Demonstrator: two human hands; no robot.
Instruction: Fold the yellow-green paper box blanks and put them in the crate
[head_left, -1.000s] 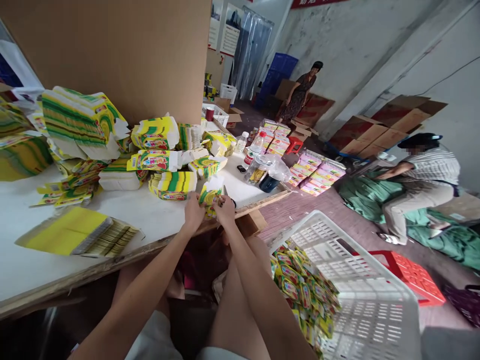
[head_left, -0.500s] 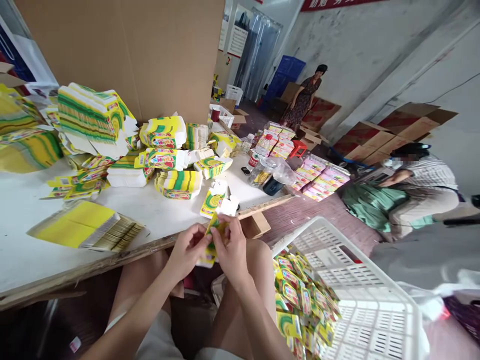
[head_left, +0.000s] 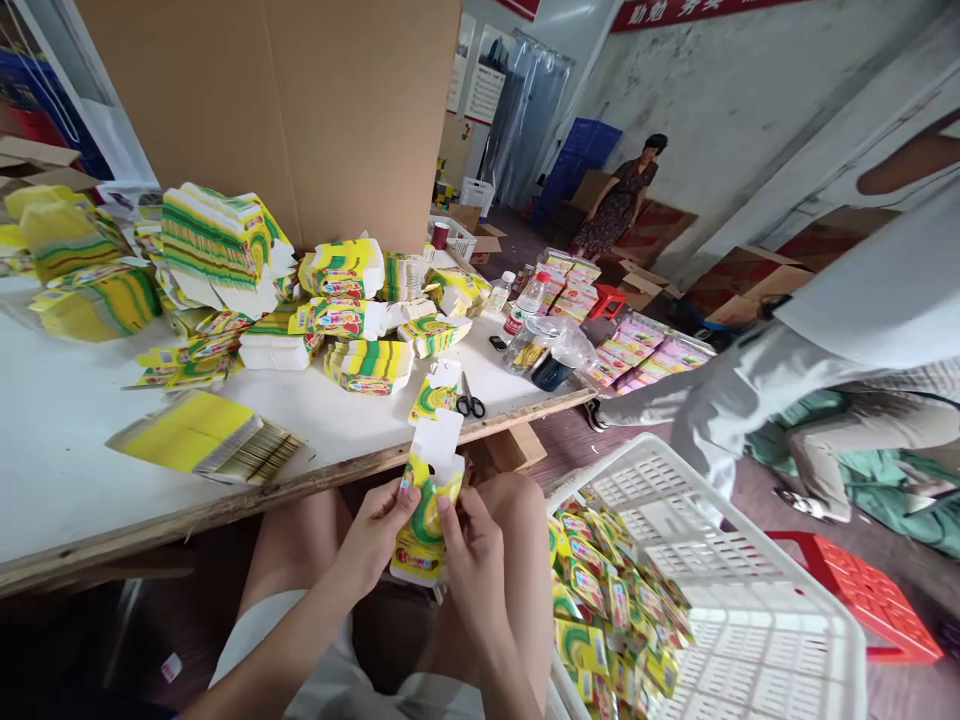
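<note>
Over my knees, my left hand (head_left: 373, 535) and my right hand (head_left: 470, 545) both grip one flat yellow-green carton blank (head_left: 427, 500), its white flap pointing up. Just beyond it, near the white table (head_left: 60, 470) edge, lie another flat blank (head_left: 433, 393) and black-handled scissors (head_left: 471, 404). Stacks of the same printed blanks (head_left: 365, 362) cover the table's far side. At my right a white plastic crate (head_left: 750, 590) holds several folded yellow-green boxes (head_left: 600, 600).
A stack of yellow sheets (head_left: 199, 438) lies on the table at left. Bottles and a clear bag (head_left: 540, 340) sit at the table's far corner. A person in light clothes (head_left: 787, 370) passes close on the right. Another person (head_left: 619, 200) stands at the back by cardboard boxes; a red crate (head_left: 862, 590) lies on the floor.
My hands have drawn the blank back from the table edge to my lap. A person has walked into view on the right, hiding the seated worker.
</note>
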